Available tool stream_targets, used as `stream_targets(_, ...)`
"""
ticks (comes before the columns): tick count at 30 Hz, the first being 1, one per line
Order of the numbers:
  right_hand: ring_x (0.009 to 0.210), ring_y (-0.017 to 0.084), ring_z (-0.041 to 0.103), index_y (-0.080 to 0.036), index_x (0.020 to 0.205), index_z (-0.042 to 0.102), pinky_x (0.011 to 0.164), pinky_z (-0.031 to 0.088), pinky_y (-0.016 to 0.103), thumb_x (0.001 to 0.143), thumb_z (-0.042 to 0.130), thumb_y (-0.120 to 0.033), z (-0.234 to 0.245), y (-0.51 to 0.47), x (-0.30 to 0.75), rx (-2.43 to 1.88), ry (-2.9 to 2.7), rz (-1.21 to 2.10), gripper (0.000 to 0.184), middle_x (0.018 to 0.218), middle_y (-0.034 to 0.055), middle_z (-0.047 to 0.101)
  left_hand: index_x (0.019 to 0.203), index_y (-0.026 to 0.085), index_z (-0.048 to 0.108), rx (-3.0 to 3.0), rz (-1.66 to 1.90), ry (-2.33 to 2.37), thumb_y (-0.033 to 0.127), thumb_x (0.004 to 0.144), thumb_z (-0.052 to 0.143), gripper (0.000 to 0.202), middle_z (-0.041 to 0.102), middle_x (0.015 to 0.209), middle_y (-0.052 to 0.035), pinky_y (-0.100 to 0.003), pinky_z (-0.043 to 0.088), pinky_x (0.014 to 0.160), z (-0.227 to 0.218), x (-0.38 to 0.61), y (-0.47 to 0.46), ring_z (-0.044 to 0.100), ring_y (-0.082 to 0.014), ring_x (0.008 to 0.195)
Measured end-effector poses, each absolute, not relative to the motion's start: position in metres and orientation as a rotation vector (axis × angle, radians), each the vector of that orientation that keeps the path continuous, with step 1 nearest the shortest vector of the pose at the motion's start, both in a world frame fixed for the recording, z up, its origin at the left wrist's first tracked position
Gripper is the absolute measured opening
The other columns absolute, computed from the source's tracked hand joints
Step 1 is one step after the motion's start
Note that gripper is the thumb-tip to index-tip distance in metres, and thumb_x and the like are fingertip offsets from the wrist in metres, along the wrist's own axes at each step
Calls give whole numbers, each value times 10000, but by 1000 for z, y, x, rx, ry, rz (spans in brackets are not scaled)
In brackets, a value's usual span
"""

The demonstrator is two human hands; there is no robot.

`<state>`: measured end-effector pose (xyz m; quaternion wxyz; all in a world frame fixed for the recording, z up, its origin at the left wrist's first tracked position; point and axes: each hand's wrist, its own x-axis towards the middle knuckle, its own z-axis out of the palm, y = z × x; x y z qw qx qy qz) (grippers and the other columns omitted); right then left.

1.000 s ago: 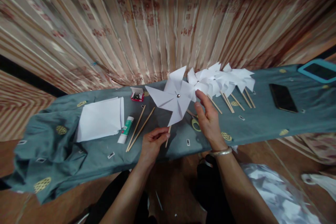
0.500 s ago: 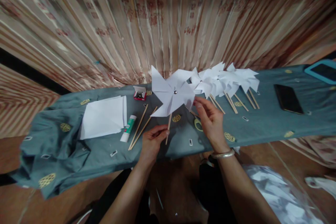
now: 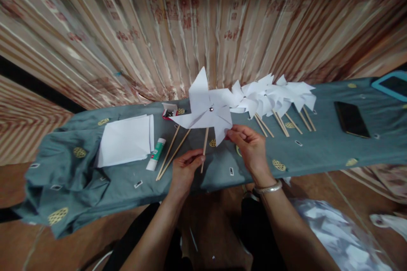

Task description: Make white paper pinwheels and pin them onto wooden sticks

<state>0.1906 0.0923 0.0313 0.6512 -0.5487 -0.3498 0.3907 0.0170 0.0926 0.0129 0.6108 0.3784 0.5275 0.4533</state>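
Note:
A white paper pinwheel [image 3: 200, 112] with a silver pin at its centre is held up over the table. My left hand [image 3: 186, 169] pinches its wooden stick near the lower end. The fingertips of my right hand [image 3: 249, 148] are closed on the tip of its lower right blade. To the left of the pinwheel lie two loose wooden sticks [image 3: 168, 156], a green and white glue stick [image 3: 156, 154] and a small red box [image 3: 169, 111] of pins, its lid up. Several finished pinwheels [image 3: 267, 95] overlap in a row at the right, sticks toward me.
A stack of white paper [image 3: 125, 142] lies on the left of the cloth-covered table [image 3: 311, 156]. A black phone [image 3: 351, 119] and a blue-framed device [image 3: 392, 87] are at the right. On the floor stands a clear bag [image 3: 337, 233] of white paper pieces. A striped curtain [image 3: 190, 21] hangs behind.
The pinwheel's blades have turned about the pin. My right hand has moved slightly down and left with the blade tip. My left hand has stayed on the stick.

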Motion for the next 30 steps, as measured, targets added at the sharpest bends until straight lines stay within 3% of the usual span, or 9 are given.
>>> stream_targets(11,558,131,629,-218,767,709,574,520,277,563,858,-454,28,92,171,-1173,-684,1031,346,635,-19,705,738,212,789,870,1039,1204,299,528,816,228,750,737,-22,-293,512,747,11,17,92,653,-171,715)
stream_targets(20,614,148,623,-219,754,697,626,512,292,671,794,-454,29,89,164,-1224,-855,965,268,654,-8,688,773,199,789,881,1023,1157,297,556,820,241,759,791,-36,-324,515,804,14,19,90,672,-188,760)
stream_targets(30,612,141,584,-206,719,673,590,451,281,743,758,-446,31,86,161,-1275,-968,965,256,650,-9,658,720,215,785,868,1023,1171,291,527,825,212,739,714,-10,-274,504,706,16,21,90,640,-158,685)
